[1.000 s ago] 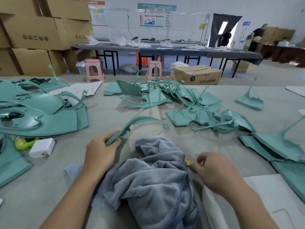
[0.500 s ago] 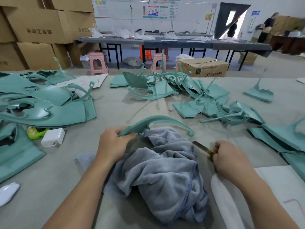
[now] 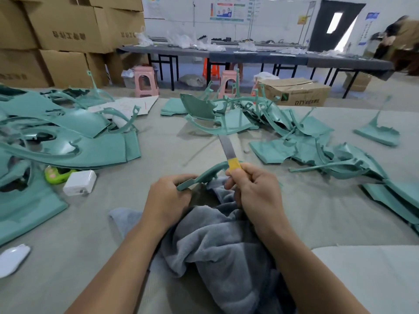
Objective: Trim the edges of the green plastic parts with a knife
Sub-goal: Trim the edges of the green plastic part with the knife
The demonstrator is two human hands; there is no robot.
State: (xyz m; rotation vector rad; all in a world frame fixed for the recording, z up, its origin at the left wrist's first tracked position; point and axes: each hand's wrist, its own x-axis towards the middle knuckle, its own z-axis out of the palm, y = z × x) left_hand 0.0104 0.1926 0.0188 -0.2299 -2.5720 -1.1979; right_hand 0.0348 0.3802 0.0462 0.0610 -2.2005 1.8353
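Note:
My left hand (image 3: 166, 200) grips the near end of a curved green plastic strip (image 3: 205, 174), holding it just above a grey towel (image 3: 217, 250) on my lap. My right hand (image 3: 254, 191) holds a knife (image 3: 227, 151) with a yellow-wrapped handle and a bare steel blade that points up and away. The knife's handle crosses the strip near its middle. The far end of the strip is hidden behind my right hand.
Piles of green plastic parts lie at the left (image 3: 68, 137), centre back (image 3: 226, 116) and right (image 3: 340, 159) of the grey table (image 3: 90, 223). A white charger (image 3: 79, 182) and a green toy (image 3: 56, 174) sit at the left. Cardboard boxes (image 3: 63, 30) stand behind.
My right hand picked up the knife from beside the towel and brought it left and up against the strip. My left hand kept its hold on the strip.

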